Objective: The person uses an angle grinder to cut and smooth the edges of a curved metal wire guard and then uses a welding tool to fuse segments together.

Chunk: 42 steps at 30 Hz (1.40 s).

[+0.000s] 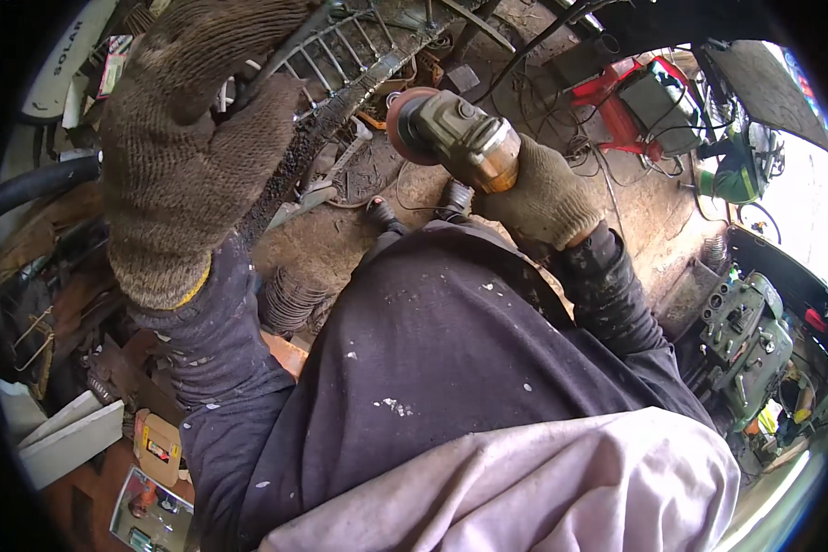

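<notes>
My left hand (198,138), in a brown knitted glove, is large in the upper left. Its fingers and thumb close around the end of a metal grate (345,53) with thin parallel bars; part of the grip is hidden by the glove. The grate lies along the edge of a dirty workbench (290,170) strewn with dark grit. In the middle, my gloved right hand (552,195) is wrapped around an angle grinder (460,133). The grinder's reddish disc (408,126) points left toward the bench and is apart from the grate.
A red plastic stool (607,106) carries a grey box-shaped machine (661,109) at the upper right. Cables (607,170) trail over the dirty floor. A green-grey machine (750,345) stands at the right. Coiled metal (290,299), white boards (74,437) and scrap crowd the left.
</notes>
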Each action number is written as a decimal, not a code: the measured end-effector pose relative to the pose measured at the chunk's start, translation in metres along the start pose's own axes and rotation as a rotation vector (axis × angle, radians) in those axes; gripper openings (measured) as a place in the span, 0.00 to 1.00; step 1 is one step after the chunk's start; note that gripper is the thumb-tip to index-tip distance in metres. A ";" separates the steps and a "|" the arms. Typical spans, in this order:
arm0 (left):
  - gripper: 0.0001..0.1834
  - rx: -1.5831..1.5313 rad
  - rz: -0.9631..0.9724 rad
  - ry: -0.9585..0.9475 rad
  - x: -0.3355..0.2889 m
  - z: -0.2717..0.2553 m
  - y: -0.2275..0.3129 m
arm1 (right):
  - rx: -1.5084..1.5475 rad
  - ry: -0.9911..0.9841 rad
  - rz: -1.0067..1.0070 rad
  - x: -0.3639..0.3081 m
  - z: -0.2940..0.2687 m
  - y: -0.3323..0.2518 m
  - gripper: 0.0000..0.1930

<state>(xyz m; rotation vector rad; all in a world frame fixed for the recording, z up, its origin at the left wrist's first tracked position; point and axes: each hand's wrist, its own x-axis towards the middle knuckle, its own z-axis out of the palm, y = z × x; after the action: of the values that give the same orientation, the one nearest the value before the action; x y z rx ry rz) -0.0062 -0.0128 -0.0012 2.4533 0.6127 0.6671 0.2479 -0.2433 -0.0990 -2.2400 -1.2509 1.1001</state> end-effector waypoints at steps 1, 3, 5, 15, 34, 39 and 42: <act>0.20 0.096 0.081 -0.022 0.006 -0.002 0.007 | 0.015 -0.001 0.002 -0.004 0.001 0.000 0.33; 0.20 0.199 0.169 -0.059 0.012 -0.002 0.011 | 0.094 -0.013 0.025 -0.013 -0.002 -0.005 0.31; 0.21 0.130 -0.022 0.028 0.009 0.001 0.005 | 0.162 0.026 0.002 -0.015 0.009 0.014 0.31; 0.17 0.127 0.091 0.274 0.000 -0.024 -0.009 | 0.452 0.024 -0.037 -0.016 0.035 0.055 0.32; 0.15 0.412 0.031 0.135 -0.014 -0.040 -0.009 | 0.456 -0.037 -0.052 -0.012 0.039 0.050 0.36; 0.21 0.345 0.025 0.056 -0.005 -0.044 -0.005 | 0.446 -0.061 -0.033 -0.007 0.044 0.056 0.37; 0.22 0.163 -0.244 -0.192 0.001 -0.066 -0.008 | 0.520 -0.013 -0.088 -0.007 0.045 0.052 0.38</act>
<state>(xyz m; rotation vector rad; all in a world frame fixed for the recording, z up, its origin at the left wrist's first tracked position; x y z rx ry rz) -0.0449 0.0176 0.0430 2.4957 0.8992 0.2908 0.2403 -0.2807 -0.1567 -1.7736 -0.9214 1.2366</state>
